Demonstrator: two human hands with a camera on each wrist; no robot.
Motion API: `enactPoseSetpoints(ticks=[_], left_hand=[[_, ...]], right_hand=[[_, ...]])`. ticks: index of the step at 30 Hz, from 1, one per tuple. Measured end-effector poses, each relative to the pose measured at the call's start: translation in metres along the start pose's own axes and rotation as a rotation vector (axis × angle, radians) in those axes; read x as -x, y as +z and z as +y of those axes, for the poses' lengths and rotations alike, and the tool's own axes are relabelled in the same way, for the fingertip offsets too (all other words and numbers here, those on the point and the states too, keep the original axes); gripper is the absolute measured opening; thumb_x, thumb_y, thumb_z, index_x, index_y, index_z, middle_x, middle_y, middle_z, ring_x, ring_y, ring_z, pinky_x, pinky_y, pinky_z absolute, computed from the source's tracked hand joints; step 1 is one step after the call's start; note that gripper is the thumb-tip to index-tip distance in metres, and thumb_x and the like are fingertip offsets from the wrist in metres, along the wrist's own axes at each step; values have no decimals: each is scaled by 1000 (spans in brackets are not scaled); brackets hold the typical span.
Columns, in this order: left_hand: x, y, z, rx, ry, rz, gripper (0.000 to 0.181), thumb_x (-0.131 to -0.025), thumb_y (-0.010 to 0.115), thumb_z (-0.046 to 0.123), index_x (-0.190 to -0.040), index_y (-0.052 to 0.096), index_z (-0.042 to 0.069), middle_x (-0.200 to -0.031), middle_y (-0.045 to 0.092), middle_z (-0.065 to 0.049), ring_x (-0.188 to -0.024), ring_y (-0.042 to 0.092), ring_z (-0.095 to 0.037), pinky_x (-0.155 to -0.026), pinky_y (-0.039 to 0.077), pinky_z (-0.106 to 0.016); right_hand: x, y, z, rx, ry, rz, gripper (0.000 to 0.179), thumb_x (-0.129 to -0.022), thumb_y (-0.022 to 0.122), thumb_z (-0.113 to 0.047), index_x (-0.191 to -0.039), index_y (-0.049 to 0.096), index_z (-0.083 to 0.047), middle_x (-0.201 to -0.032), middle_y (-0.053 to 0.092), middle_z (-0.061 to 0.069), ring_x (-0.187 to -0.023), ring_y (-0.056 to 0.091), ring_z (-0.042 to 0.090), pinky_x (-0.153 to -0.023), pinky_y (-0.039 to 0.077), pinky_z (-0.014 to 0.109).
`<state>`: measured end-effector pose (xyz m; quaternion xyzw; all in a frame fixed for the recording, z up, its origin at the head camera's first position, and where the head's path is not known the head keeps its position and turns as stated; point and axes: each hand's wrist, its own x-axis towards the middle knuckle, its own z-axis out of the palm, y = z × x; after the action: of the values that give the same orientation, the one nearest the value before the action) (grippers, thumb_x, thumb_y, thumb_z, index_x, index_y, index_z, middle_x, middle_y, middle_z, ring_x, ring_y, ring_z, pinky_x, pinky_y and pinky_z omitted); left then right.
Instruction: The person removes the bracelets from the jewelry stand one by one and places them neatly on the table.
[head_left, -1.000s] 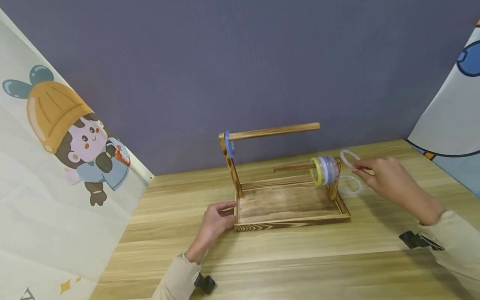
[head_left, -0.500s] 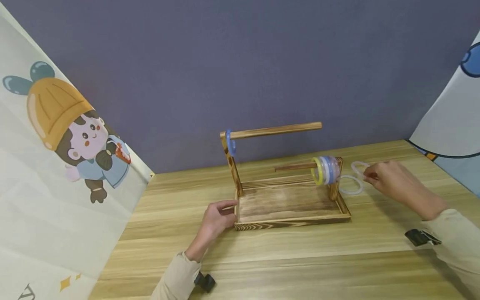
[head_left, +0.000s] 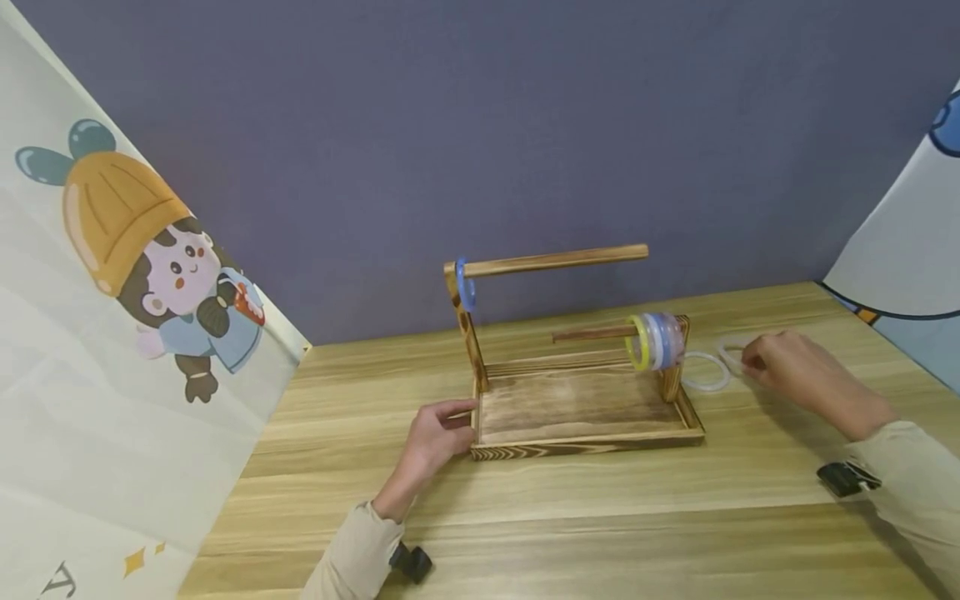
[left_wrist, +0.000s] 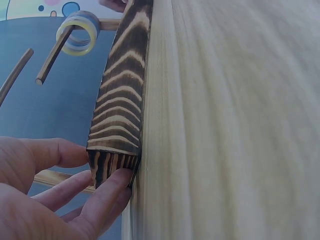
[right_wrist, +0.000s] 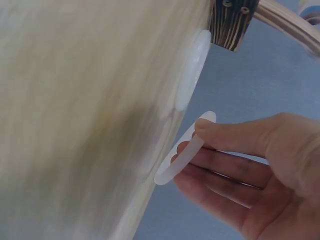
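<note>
My right hand (head_left: 795, 371) pinches a whitish translucent bangle (head_left: 731, 353) by its near side, low over the table. In the right wrist view the thumb lies on one side of this bangle (right_wrist: 182, 157), with fingertips behind it. A second whitish bangle (head_left: 707, 386) lies flat on the table beside the wooden bracelet stand (head_left: 585, 450). On the stand's lower bar hang a yellow bangle (head_left: 638, 354) and several blue, white and pinkish ones. One blue bangle (head_left: 467, 287) hangs at the upper bar's left end. My left hand (head_left: 431, 442) touches the stand's left front corner, fingers fairly straight.
The wood-grain table (head_left: 570, 525) runs back to a dark blue-grey wall (head_left: 525, 133). A pale cloth (head_left: 247, 367) with a cartoon figure borders the left, and another printed cloth (head_left: 900, 242) the right. Both stand bars have free ends in mid-air.
My right hand has moved right and down with the whitish bangle, from near the stand's right upright to low over the table. The left hand stays at the stand's corner.
</note>
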<state>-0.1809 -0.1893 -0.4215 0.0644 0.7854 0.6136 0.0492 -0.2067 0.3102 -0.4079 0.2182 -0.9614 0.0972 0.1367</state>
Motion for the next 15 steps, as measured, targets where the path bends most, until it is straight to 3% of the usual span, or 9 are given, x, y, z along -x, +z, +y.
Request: enactPoseSetpoints(ticks=[6, 15], left_hand=[[-1, 1, -2, -6, 4, 2, 47, -76, 64, -9, -124, 63, -12, -120, 64, -33, -112, 63, -41, -79, 60, -34], [-2, -3, -3, -10, -2, -13, 48, -77, 66, -6, -125, 64, -9, -121, 64, -30, -112, 64, -40, -80, 60, -33]], right_hand=[[3, 3, 3, 1, 28, -48, 29, -76, 72, 7, -61, 62, -15, -63, 59, -6, -54, 42, 11, -47, 37, 28], [4, 6, 5, -5, 63, -51, 35, -77, 70, 5, -56, 55, -19, -58, 50, -8, -54, 39, 13, -48, 34, 30]])
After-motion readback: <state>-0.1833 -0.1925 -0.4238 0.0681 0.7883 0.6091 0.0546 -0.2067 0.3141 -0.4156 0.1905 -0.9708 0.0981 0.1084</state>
